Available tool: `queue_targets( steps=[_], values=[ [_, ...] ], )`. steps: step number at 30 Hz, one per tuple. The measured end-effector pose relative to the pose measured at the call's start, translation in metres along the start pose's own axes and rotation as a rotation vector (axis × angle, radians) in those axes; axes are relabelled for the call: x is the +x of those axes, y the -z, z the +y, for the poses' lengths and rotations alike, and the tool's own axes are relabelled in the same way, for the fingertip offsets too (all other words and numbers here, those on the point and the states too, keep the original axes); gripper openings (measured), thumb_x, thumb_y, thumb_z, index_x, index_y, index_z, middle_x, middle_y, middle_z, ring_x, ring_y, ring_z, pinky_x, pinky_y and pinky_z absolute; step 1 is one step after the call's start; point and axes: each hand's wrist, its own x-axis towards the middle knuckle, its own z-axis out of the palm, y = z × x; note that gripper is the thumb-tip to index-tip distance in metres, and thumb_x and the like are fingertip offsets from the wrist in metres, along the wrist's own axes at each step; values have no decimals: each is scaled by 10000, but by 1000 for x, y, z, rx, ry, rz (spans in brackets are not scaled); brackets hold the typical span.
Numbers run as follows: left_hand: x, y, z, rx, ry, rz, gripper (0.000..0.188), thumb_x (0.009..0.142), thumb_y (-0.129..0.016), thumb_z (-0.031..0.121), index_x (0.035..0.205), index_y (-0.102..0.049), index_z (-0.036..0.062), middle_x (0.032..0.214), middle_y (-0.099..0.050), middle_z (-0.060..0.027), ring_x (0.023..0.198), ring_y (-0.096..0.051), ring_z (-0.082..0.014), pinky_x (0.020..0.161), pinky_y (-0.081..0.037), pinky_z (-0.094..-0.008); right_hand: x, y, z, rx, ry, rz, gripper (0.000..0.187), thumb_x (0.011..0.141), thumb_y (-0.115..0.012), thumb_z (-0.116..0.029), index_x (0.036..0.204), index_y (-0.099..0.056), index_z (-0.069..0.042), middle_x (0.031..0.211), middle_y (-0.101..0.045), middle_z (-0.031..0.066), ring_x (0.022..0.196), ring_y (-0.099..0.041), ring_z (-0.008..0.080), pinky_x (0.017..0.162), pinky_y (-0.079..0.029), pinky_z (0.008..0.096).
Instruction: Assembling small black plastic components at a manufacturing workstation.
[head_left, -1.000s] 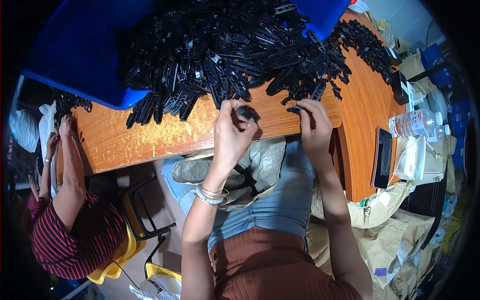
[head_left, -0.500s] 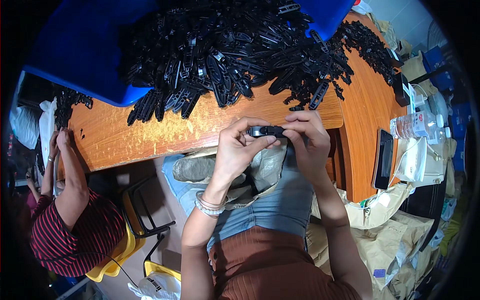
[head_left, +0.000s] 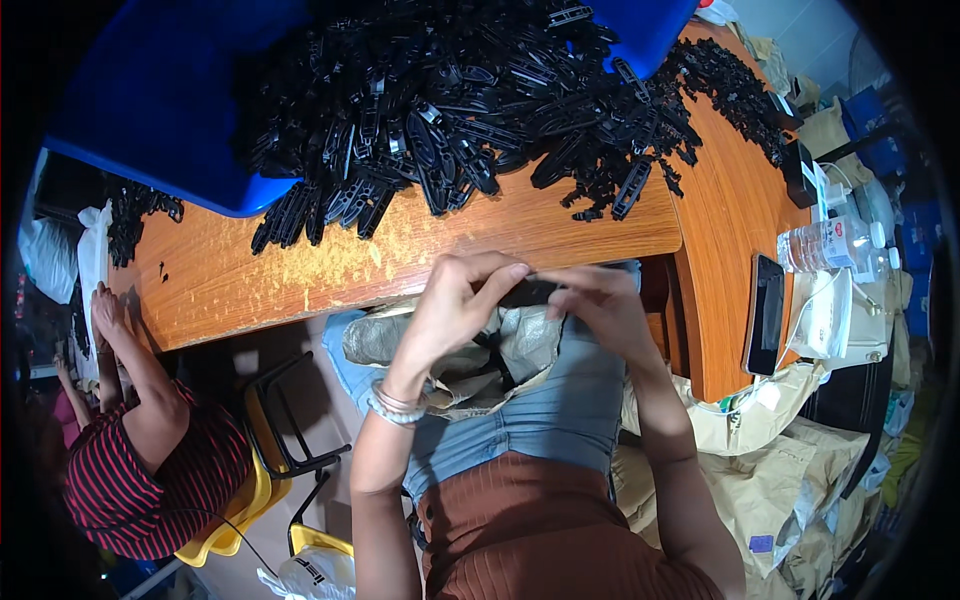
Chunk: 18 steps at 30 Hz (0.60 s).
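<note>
My left hand [head_left: 455, 305] is above my lap at the table's front edge, thumb and index fingertip pinched together. My right hand [head_left: 605, 310] reaches toward it from the right, its fingers smeared by motion. Under the fingertips between the hands is a dark shape [head_left: 530, 292]; I cannot tell whether it is a held black plastic part or shadow. Across my thighs lies an open grey-beige sack [head_left: 530, 345]. On the table beyond my hands spreads a big heap of long black plastic parts [head_left: 440, 130].
A blue bin [head_left: 160, 110] lies tipped behind the heap on the wooden table [head_left: 400, 265]. Small black pieces [head_left: 740, 100], a phone [head_left: 766, 315] and a water bottle [head_left: 825, 247] are at right. A co-worker in a striped top [head_left: 160, 470] sits at left by a chair [head_left: 285, 420].
The black plastic part held up between both hands no longer shows clearly. My left hand has shifted slightly left, and my right hand has dropped, its fingers now blurred. The co-worker's arms moved a little.
</note>
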Motion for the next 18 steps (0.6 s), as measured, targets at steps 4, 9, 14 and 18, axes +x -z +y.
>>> queue_targets(
  steps=[4,9,14,18],
  values=[
    [37,3,-2,502,-233,437,236,848,-642,202,764,-648,-18,616,-628,-142,493,-598,-234,471,-439,-334,4,0,4,-333,241,23,191,831,-597,-17,1009,-652,24,830,-646,113,766,-629,190,693,-484,273],
    [72,4,1,1051,-186,650,354,821,-651,298,667,-578,-12,522,-578,-167,455,-591,-297,432,-436,-375,44,20,2,-1080,520,409,146,739,-657,19,883,-660,0,874,-591,94,818,-551,250,704,-456,331],
    [60,1,-1,999,-192,675,265,807,-621,231,693,-540,6,546,-574,-161,456,-576,-316,429,-430,-403,48,23,9,-1010,610,363,115,749,-661,20,862,-646,6,881,-577,68,760,-530,196,661,-435,302],
    [33,-4,-6,803,-287,635,214,789,-639,171,747,-514,3,645,-581,-167,514,-588,-312,449,-441,-399,41,13,9,38,196,340,130,840,-594,26,968,-612,28,874,-582,49,703,-506,79,596,-400,204]
  ],
)
